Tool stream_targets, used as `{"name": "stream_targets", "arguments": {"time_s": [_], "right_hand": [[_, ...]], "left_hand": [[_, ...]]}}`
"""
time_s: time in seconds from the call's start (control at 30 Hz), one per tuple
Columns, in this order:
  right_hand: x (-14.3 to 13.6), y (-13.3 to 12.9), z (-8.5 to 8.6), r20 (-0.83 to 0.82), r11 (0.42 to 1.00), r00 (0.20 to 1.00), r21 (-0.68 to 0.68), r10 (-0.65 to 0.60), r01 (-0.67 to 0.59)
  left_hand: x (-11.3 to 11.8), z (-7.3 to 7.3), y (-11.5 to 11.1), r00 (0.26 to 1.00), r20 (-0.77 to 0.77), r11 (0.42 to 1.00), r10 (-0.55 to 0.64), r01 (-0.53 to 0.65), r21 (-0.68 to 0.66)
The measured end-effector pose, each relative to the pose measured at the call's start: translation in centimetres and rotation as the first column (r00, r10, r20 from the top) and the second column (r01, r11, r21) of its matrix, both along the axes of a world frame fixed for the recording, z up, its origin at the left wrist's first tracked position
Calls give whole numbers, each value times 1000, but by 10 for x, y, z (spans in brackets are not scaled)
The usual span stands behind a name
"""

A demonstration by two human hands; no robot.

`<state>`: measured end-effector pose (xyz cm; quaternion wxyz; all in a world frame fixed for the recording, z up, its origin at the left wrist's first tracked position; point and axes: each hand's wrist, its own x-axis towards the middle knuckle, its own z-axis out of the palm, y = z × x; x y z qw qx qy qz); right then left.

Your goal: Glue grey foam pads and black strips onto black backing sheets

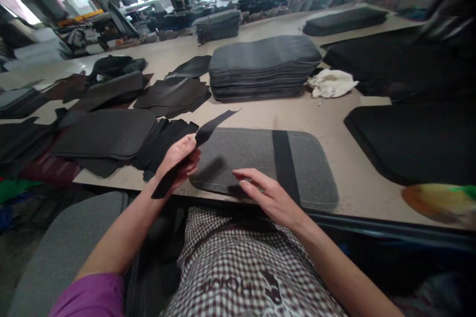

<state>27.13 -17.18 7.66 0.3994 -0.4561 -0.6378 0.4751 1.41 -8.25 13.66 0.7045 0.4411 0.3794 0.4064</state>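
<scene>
**Black strip held over grey panel at the workbench**

Black strip (208, 131) of thin material rises from our left hand (182, 158), which pinches it between thumb and fingers near its middle; one end points up and away toward the far piles, the other hangs down past the wrist over the table edge. Our right hand (269, 193) lies loose and flat, fingers spread, on the near edge of a grey panel (245, 151) with rounded corners that sits on the tan table (357, 178) directly in front of us. A black band (284, 163) already runs across that panel, to the right of our right hand. Beyond it stands a tall stack of grey panels (262, 67), with a crumpled white cloth (330, 82) just beside its right end. Loose black offcuts (171, 94) and another dark panel (106, 131) lie to our left, and large black sheets (416, 138) spread across the right side of the table.
</scene>
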Motion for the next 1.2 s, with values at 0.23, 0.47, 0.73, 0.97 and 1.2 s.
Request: {"name": "stream_targets", "arguments": {"time_s": [0.23, 0.47, 0.73, 0.97, 1.2], "right_hand": [[-16, 13, -1, -540, 985, 827, -144, -156, 92], [-14, 5, -10, -601, 941, 760, -335, -247, 41], [-20, 5, -13, -671, 905, 676, -426, -304, -16], [-21, 2, -14, -537, 928, 782, -345, -316, 138], [-32, 0, -22, -438, 951, 884, -308, -160, 20]], "left_hand": [[64, -58, -67, 925, 238, 852, -295, 368, -372], [72, -70, -82, 985, -72, 951, -157, 131, -280], [61, -74, -86, 973, -45, 923, -225, 198, -331], [39, -60, -59, 988, -142, 998, -63, 60, -21], [25, -50, -27, 987, 25, 936, -162, 161, -313]]}}
